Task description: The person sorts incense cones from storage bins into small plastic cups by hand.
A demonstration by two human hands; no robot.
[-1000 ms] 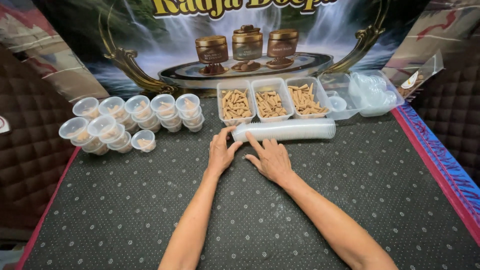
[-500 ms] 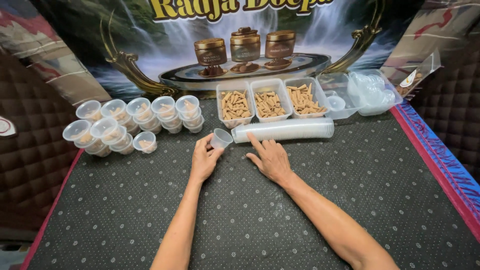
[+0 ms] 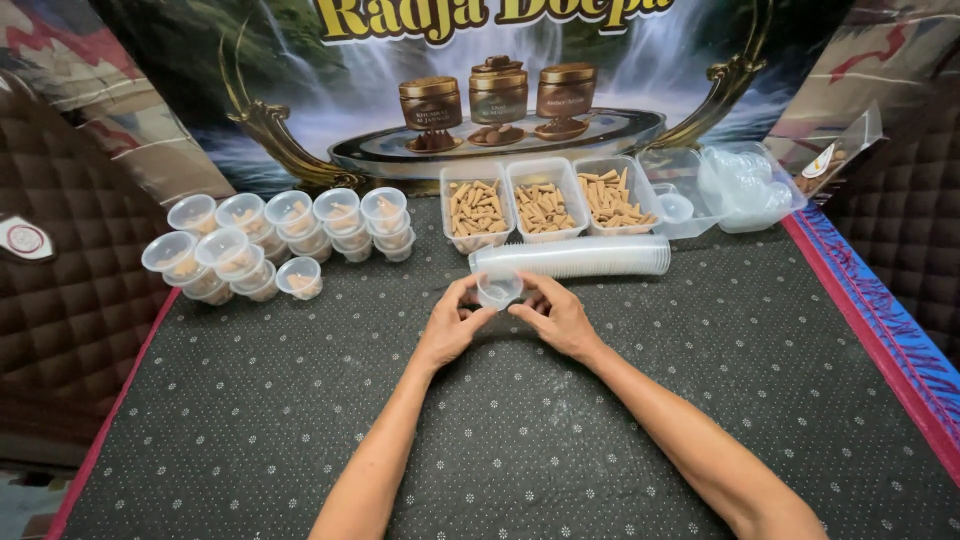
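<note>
A small clear plastic cup [image 3: 497, 290] stands on the dark dotted mat between my two hands. My left hand [image 3: 450, 325] touches its left side with thumb and fingertips. My right hand [image 3: 555, 315] holds its right side the same way. Just behind the cup lies a long sleeve of nested clear cups [image 3: 575, 256] on its side. Beyond that sit three clear tubs of tan incense cones [image 3: 543, 207], side by side.
Stacks of small lidded filled cups [image 3: 270, 235] cluster at the back left. Clear tubs with loose lids [image 3: 745, 185] sit at the back right. A printed banner stands along the back. A red and blue border [image 3: 880, 320] runs along the mat's right side.
My left hand pulled one cup off the end of the sleeve and brought it toward me. Both hands now close on it at the middle of the mat.
</note>
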